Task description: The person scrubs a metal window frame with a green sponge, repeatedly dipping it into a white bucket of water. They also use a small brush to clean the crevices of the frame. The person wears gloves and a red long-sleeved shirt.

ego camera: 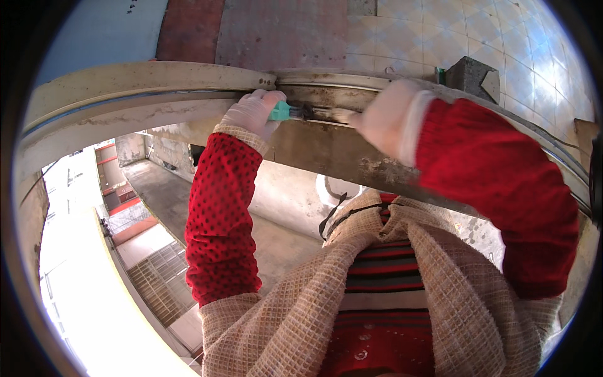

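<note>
My left hand (254, 110), in a thin whitish glove, grips a green plastic hand tool (280, 111) at the window frame. The tool's clear and dark end (301, 112) points right along the dirty sill track (330, 96); I cannot tell whether that end is bristles or grime. Facing it from the right is my right hand (388, 115), gloved too and blurred. A pale, streaky shape (343, 115) at its fingers reaches into the track. Blur hides whether this is a brush tip or fingertips. Dark grime stains the track between both hands.
A pale window rail (141, 77) curves left of my hands. Beyond the sill lies a tiled floor (424, 37) with a grey block (471, 80). Below the stained ledge (320, 146) are a lower concrete surface (160, 184) and a white ring-shaped object (330, 191).
</note>
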`<state>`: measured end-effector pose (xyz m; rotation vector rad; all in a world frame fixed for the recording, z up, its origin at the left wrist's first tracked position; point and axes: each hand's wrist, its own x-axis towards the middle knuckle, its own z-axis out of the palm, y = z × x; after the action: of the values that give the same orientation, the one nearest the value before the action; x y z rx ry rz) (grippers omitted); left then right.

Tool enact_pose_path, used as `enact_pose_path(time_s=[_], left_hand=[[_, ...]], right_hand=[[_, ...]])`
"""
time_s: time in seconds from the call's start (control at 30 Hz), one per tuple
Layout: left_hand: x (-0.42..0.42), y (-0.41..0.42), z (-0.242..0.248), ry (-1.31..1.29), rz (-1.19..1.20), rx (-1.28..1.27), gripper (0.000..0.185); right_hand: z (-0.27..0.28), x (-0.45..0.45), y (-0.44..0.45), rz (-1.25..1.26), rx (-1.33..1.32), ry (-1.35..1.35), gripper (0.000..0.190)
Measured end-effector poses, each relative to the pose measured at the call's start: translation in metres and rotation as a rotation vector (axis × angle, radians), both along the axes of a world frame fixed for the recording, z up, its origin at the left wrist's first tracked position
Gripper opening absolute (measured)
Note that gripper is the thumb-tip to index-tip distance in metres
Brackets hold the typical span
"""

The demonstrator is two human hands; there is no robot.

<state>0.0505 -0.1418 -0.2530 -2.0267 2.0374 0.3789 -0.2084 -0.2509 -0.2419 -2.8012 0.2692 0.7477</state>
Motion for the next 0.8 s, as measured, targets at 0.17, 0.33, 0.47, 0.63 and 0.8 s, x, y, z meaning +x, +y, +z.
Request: enact_pose_path(time_s=[0.17,0.33,0.47,0.63,0.8], left_hand=[[0.015,0.009,-0.009,0.169,0.009,-0.219,0.05],[0.0,0.02,0.005,0.255,-0.03,-0.558,0.051],[-0.011,0.042,0.027,0.268,0.081,-0.662,0.059],[-0.016,0.046,0.015,0.486,0.027,-0.906,0.07],[-0.019,0.048,0.007,1.273,0.637,-0.955,0.057]], right_hand=[[-0.002,-0.027,-0.005,0.045,-0.148,0.04,0.035],[-0.01,0.018,0.0,0.052,-0.054,-0.072,0.034],[0.003,-0.002,-0.006,0.137,-0.096,0.08,0.038],[-0.007,0.015,0.002,0.073,-0.043,-0.11,0.041],[-0.018,0.047,0.007,0.078,-0.072,-0.06,0.032]])
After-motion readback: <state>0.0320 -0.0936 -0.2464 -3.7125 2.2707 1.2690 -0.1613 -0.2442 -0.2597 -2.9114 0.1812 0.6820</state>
